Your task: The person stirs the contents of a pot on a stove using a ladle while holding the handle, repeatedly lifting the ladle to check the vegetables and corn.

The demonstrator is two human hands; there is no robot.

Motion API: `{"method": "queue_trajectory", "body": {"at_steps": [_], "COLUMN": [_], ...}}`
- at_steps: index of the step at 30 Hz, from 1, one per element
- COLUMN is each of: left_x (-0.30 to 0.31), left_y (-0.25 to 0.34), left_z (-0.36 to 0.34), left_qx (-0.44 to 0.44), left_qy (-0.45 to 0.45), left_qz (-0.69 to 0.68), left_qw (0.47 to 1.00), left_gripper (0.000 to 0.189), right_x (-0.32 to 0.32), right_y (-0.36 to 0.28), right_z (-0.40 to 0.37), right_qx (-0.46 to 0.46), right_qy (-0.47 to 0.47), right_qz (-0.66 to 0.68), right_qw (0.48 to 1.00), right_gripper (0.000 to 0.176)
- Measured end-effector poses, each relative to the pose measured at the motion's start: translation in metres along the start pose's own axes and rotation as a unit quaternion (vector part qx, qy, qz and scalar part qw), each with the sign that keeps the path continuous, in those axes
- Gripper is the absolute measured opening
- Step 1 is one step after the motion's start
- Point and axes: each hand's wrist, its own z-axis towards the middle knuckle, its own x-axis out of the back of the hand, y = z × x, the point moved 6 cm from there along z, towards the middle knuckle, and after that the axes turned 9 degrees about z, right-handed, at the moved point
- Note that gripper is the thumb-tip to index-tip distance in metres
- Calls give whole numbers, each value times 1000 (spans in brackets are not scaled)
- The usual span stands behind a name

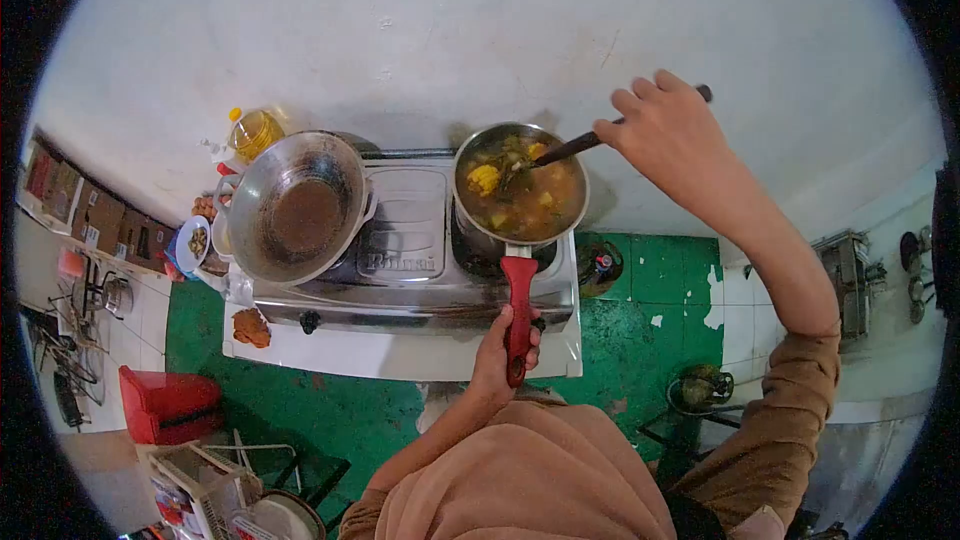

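Pot (550, 238) and handle (519, 305) point straight toward us: our left hand (495, 358) is wrapped round the red grip, with the pot just beyond it. Our right hand (672, 130), raised to the right of the rim, is closed on a dark utensil (572, 148) that slants down into the soup (540, 210). We see yellow corn (484, 179) and greens (513, 162) in there. Under the pot is the right side of the stove (405, 230); a wok (265, 190), brown inside, sits on the left, near an oil bottle (257, 133). Around it all we have green floor (650, 280).
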Motion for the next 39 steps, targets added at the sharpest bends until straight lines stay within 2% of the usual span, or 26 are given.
{"method": "queue_trajectory", "body": {"at_steps": [2,6,9,11,17,22,24,26,27,29,31,32,34,35,37,39], "left_x": [-2,-1,-3,-2,-2,6,15,25,28,39,38,33,22,19,15,14], "left_y": [1,4,0,1,-1,3,-4,-12,-14,-17,-24,-24,-6,1,6,8], "left_z": [-1,-2,0,-4,-6,-9,-12,-10,-7,-5,-5,-10,-15,-14,-8,-5], "left_qx": [3,5,2,20,59,143,215,222,221,257,295,302,310,313,332,343], "left_qy": [4,19,7,16,13,19,-56,-74,-94,-122,-188,-188,50,69,17,-6], "left_qz": [-6,-3,-12,-15,-35,-39,-39,-35,-28,-55,-42,-45,-115,-119,-138,-154], "left_qw": [1000,1000,1000,1000,998,989,974,972,970,957,936,934,942,940,933,927], "left_gripper": [46,46,45,45,48,55,63,67,72,70,67,67,65,65,65,65], "right_x": [6,-19,-50,-72,-81,-102,-110,-103,-107,-111,-124,-126,-126,-128,-129,-132], "right_y": [0,-5,-3,0,14,28,30,30,30,28,29,28,28,26,26,27], "right_z": [-19,-50,-70,-74,-50,-27,-23,-19,-19,-23,-31,-34,-40,-43,-50,-59], "right_qx": [-18,-60,-75,-118,-142,-163,-170,-164,-165,-156,-188,-190,-185,-188,-234,-236], "right_qy": [69,85,72,0,-14,-38,-40,44,37,47,15,24,18,13,33,38], "right_qz": [6,31,51,96,99,144,140,101,103,99,110,107,116,115,152,149], "right_qw": [997,994,993,988,985,975,975,980,980,982,976,976,976,975,960,960], "right_gripper": [25,21,27,32,30,28,28,29,29,37,38,38,42,42,48,50]}}
